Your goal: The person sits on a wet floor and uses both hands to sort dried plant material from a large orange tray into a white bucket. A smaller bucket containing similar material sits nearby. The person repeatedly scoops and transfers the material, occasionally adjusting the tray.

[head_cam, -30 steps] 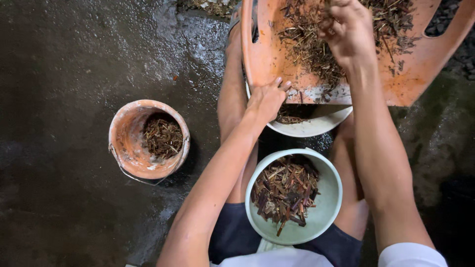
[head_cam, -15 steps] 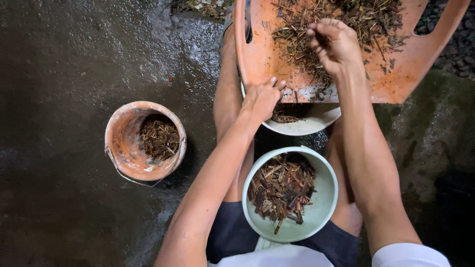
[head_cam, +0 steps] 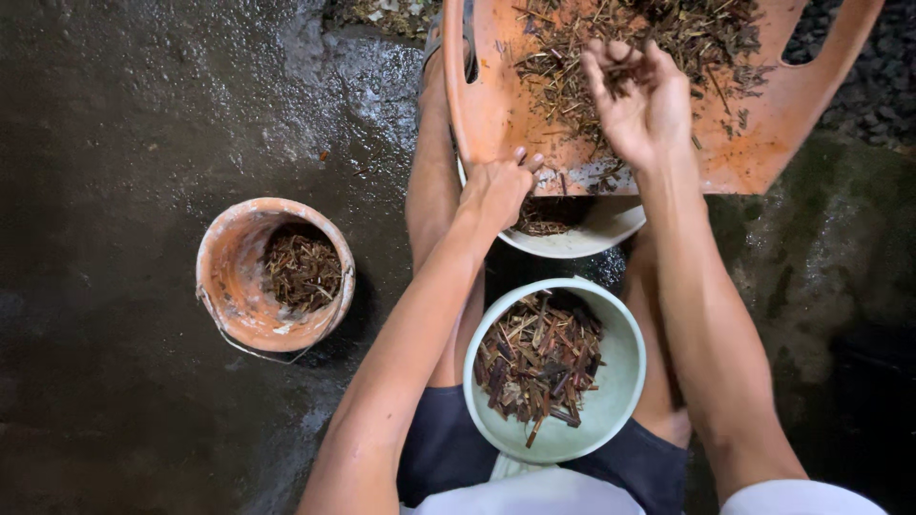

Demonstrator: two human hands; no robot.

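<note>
Head view looks straight down on a seated person working over an orange tray [head_cam: 763, 143] strewn with dry brown twigs [head_cam: 592, 67]. Right hand [head_cam: 637, 100] hovers palm-up above the tray, fingers curled and pinching a few twigs. Left hand [head_cam: 496, 191] grips the tray's near edge, fingers folded over the rim. Just under that edge sits a white bowl [head_cam: 582, 238], partly hidden by the tray. Between the knees rests a pale green bowl [head_cam: 620, 381] of chopped reddish sticks. Off to the left — well apart on the wet dark ground [head_cam: 114, 114] — stands a worn orange bucket [head_cam: 234, 286] holding more bits.
</note>
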